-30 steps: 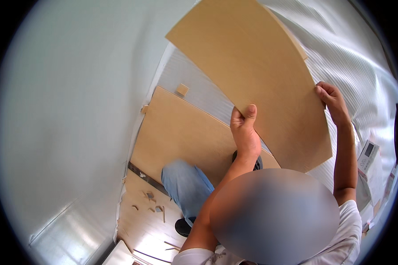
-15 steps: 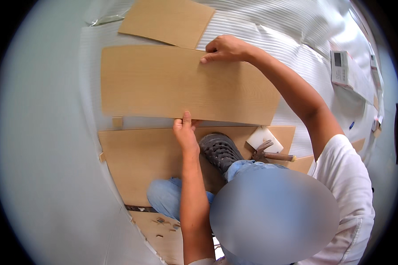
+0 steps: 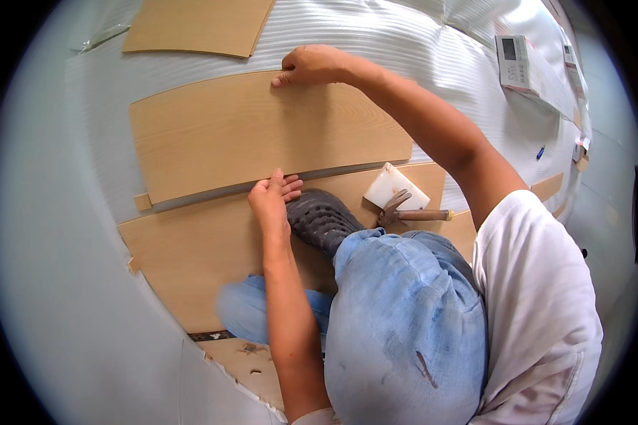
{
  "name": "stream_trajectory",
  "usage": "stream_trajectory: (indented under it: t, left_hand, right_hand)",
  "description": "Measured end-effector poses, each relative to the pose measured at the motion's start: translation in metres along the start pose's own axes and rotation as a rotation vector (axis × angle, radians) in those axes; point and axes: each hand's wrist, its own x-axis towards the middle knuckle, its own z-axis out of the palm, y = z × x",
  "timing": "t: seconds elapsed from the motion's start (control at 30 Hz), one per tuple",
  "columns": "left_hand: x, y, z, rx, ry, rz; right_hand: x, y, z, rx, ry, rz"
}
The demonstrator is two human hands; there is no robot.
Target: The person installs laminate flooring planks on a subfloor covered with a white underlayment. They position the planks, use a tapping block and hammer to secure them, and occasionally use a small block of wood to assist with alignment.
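A light wood-look floor plank (image 3: 213, 134) lies across in front of me, raised slightly above the white underlay. My right hand (image 3: 315, 65) grips its far edge, thumb on the top face, fingers curled over the edge. At the near edge, my left hand (image 3: 269, 204) pinches the plank with its thumb on top; its other fingers show just below the edge, partly spread. A gap separates this plank from the laid plank (image 3: 191, 241) nearer to me. A small wood spacer (image 3: 142, 202) sits by its left end.
On the laid planks rest a white block (image 3: 395, 185) and a claw hammer (image 3: 415, 214), right of my dark shoe (image 3: 322, 218). Another plank (image 3: 198, 25) lies at the far left. A white box (image 3: 521, 64) and a blue pen-like item (image 3: 540, 152) are on the right. A wall (image 3: 49, 248) runs along the left.
The held plank has tilted, its left end coming nearer to me and the gap to the laid plank narrowing. My left hand's fingers have spread more. The whole view has shifted.
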Motion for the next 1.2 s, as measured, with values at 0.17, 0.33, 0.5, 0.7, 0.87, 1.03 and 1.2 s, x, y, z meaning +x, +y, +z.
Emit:
stream_trajectory:
  t: [0.17, 0.33, 0.5, 0.7, 0.87, 1.03, 1.2]
  left_hand:
    - [0.001, 0.009, -0.005, 0.105, -0.045, -0.111]
    - [0.007, 0.009, -0.024, -0.005, -0.228, -0.228]
    - [0.000, 0.016, -0.026, -0.050, -0.248, -0.229]
    - [-0.016, 0.048, -0.052, 0.327, 0.085, 0.093]
    - [0.013, 0.091, -0.147, 0.823, 0.673, 0.569]
    - [0.038, 0.120, -0.204, 1.295, 0.865, 0.825]
    - [0.065, 0.129, -0.255, 1.407, 0.629, 0.858]
  right_hand:
    - [-0.014, 0.002, -0.001, -0.022, 0.029, -0.007]
    - [-0.023, 0.009, 0.005, -0.035, 0.060, -0.027]
    - [-0.023, 0.014, 0.022, -0.063, 0.032, -0.032]
    - [-0.016, 0.012, 0.033, -0.117, 0.024, -0.016]
    - [-0.033, 0.010, 0.019, -0.148, 0.070, -0.080]
    - [-0.041, -0.013, 0.008, -0.154, 0.062, -0.068]
    - [-0.040, -0.003, 0.016, -0.175, 0.013, -0.059]
